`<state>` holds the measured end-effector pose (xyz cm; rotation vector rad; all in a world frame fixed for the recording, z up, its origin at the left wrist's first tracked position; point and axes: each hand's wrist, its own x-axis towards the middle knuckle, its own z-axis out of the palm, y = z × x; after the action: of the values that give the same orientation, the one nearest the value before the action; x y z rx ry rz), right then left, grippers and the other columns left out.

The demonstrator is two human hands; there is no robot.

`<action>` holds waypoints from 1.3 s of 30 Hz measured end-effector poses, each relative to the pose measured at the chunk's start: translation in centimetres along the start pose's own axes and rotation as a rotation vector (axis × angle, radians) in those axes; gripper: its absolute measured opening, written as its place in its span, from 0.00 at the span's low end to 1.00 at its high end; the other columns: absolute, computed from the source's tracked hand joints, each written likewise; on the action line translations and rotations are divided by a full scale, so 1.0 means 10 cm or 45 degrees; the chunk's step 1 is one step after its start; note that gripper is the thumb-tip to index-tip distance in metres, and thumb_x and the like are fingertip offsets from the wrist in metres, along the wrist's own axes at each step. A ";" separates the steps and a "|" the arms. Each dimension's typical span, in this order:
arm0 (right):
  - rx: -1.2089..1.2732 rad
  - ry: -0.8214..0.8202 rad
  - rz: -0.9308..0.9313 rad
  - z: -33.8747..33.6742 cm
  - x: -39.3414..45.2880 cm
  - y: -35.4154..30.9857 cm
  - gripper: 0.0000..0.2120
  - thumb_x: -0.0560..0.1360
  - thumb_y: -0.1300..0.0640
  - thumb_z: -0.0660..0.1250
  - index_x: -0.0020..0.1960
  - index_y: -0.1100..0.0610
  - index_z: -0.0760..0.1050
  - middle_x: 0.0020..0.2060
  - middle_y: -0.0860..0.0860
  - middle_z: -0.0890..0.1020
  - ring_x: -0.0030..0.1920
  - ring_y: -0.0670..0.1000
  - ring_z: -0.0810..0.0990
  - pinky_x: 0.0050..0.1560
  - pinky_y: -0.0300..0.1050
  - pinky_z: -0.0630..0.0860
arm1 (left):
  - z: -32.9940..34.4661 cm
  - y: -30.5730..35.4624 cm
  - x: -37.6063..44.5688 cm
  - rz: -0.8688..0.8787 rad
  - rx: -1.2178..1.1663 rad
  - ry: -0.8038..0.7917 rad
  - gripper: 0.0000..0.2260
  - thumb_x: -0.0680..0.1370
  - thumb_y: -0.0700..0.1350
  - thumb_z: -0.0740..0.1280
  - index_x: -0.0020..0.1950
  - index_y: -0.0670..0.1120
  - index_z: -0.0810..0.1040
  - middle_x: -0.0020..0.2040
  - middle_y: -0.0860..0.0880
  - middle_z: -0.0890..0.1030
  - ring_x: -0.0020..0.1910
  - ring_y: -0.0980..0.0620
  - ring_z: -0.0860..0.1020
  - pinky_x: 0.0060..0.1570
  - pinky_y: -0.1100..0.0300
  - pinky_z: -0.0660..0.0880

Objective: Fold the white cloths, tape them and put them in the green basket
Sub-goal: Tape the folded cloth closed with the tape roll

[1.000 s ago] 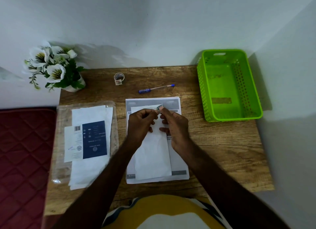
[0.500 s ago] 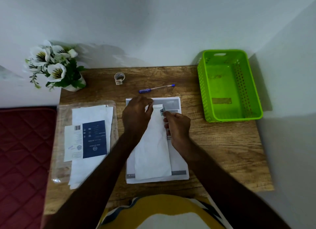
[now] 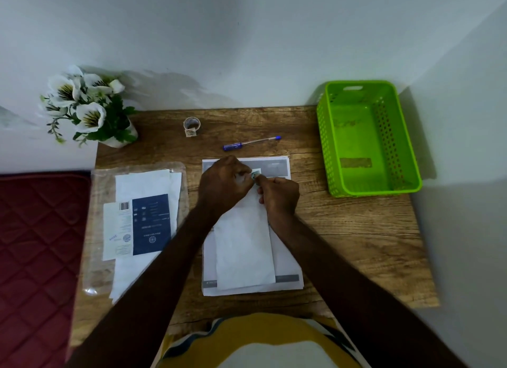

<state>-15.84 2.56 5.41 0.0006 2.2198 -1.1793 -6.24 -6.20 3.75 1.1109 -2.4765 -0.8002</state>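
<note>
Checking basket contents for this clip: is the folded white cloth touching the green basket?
Apart. The head view shows bare wooden table between the folded white cloth and the green basket.

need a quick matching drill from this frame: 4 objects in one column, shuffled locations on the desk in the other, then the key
Things:
1. green basket
2. pen
3. flower pot
4. folded white cloth

Places:
A. far left corner of the desk
B. centre of the desk, on the printed sheets, under both hands
C. far right corner, nothing inside
D. just beyond the printed sheets, lying flat

Pairs: 1-C, 2-D, 3-A, 4-B
</note>
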 end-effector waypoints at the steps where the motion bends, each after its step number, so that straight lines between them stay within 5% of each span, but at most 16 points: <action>1: -0.010 0.003 -0.004 0.00 0.00 0.00 0.15 0.73 0.51 0.78 0.31 0.50 0.77 0.29 0.47 0.83 0.29 0.48 0.82 0.43 0.50 0.85 | 0.01 0.00 0.00 -0.009 0.000 -0.008 0.11 0.76 0.53 0.73 0.53 0.48 0.87 0.50 0.52 0.83 0.47 0.55 0.78 0.43 0.59 0.75; 21: -0.134 0.006 -0.041 0.02 0.04 0.00 0.17 0.75 0.47 0.75 0.31 0.50 0.76 0.29 0.46 0.82 0.26 0.45 0.80 0.37 0.39 0.78 | 0.11 0.02 0.07 -0.126 0.017 -0.049 0.09 0.79 0.51 0.72 0.52 0.47 0.85 0.52 0.49 0.82 0.51 0.52 0.77 0.47 0.61 0.70; 26: -0.189 0.007 -0.058 0.04 0.07 0.00 0.17 0.75 0.46 0.75 0.30 0.50 0.76 0.31 0.48 0.84 0.33 0.50 0.85 0.47 0.50 0.83 | 0.13 -0.01 0.06 -0.090 0.045 -0.033 0.10 0.79 0.52 0.71 0.51 0.47 0.85 0.51 0.49 0.82 0.51 0.52 0.78 0.46 0.60 0.72; 30: -0.207 0.012 -0.053 0.06 0.08 0.01 0.15 0.73 0.44 0.76 0.39 0.56 0.83 0.36 0.50 0.86 0.38 0.52 0.86 0.51 0.53 0.83 | 0.13 0.01 0.06 -0.084 0.048 -0.018 0.09 0.78 0.51 0.72 0.51 0.47 0.85 0.51 0.49 0.82 0.51 0.51 0.78 0.47 0.60 0.72; 35: -0.305 -0.025 -0.049 0.05 0.13 -0.03 0.17 0.72 0.43 0.77 0.37 0.56 0.80 0.33 0.50 0.85 0.35 0.51 0.86 0.49 0.55 0.84 | 0.09 0.03 0.06 -0.126 -0.021 -0.024 0.07 0.78 0.49 0.73 0.50 0.46 0.85 0.50 0.49 0.82 0.51 0.52 0.78 0.49 0.55 0.76; 39: -0.383 -0.059 -0.050 -0.02 0.17 -0.03 0.21 0.72 0.39 0.76 0.42 0.58 0.81 0.28 0.48 0.83 0.25 0.45 0.82 0.43 0.49 0.85 | 0.07 0.02 0.10 -0.238 -0.179 0.006 0.05 0.76 0.47 0.75 0.47 0.47 0.84 0.47 0.50 0.82 0.48 0.54 0.78 0.48 0.60 0.74</action>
<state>-17.44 2.04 4.86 -0.1918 2.3433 -0.8460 -7.36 -6.55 3.38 1.3035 -2.2957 -1.0061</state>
